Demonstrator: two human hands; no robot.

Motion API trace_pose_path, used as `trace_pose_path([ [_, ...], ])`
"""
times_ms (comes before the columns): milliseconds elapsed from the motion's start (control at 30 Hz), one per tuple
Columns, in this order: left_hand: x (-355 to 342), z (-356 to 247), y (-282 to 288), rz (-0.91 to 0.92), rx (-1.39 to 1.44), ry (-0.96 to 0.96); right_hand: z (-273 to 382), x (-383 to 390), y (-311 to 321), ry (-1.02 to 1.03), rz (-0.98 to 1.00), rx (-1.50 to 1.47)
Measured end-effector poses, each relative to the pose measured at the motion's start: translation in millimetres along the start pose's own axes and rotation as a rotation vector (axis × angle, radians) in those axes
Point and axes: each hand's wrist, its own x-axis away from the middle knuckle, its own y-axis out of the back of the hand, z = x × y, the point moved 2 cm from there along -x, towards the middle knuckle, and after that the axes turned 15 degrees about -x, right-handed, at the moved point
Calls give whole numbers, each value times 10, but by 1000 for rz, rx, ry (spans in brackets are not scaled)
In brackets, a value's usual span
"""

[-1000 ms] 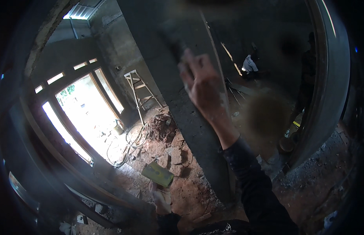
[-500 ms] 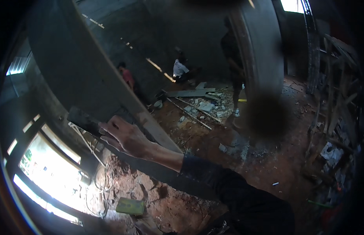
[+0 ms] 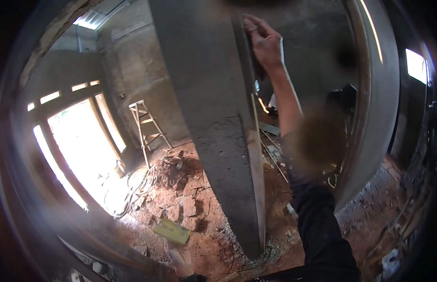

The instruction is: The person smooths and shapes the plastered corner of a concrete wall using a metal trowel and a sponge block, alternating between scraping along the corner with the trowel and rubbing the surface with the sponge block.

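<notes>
A grey plastered column [image 3: 213,117] stands in front of me, its lower face rough and pitted. My right hand [image 3: 266,46] is raised at the column's right edge, fingers closed on a dark flat trowel [image 3: 250,49]. The trowel shows nearly edge-on against the column's narrow side, so its handle is hidden. Low down, left of the column's foot, my left hand [image 3: 179,257] is closed at the lower side of a flat yellow-green rectangular board [image 3: 172,231] with grey stains. Its fingers are partly hidden by the board.
A wooden stepladder [image 3: 145,124] stands by the far left wall, near a bright window [image 3: 80,145]. Beside it lie a soil heap [image 3: 169,171], broken bricks [image 3: 189,206] and a loose hose [image 3: 136,188]. A second, curved-looking column [image 3: 375,113] rises at the right.
My view has turned left and levelled. My right hand with the trowel has gone from the column's broad face up to its right edge. The left hand's board remains low.
</notes>
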Motion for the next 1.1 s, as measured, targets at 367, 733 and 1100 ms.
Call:
trace_pose_path([
  [367, -205, 164, 401, 98, -33, -58, -486, -744, -49, -35, 62, 560],
  [733, -164, 171, 135, 73, -28, 36, -188, -462, -385, 40, 95, 83],
  [1100, -102, 208, -58, 92, -87, 76, -55, 125, -251, -124, 111, 77],
])
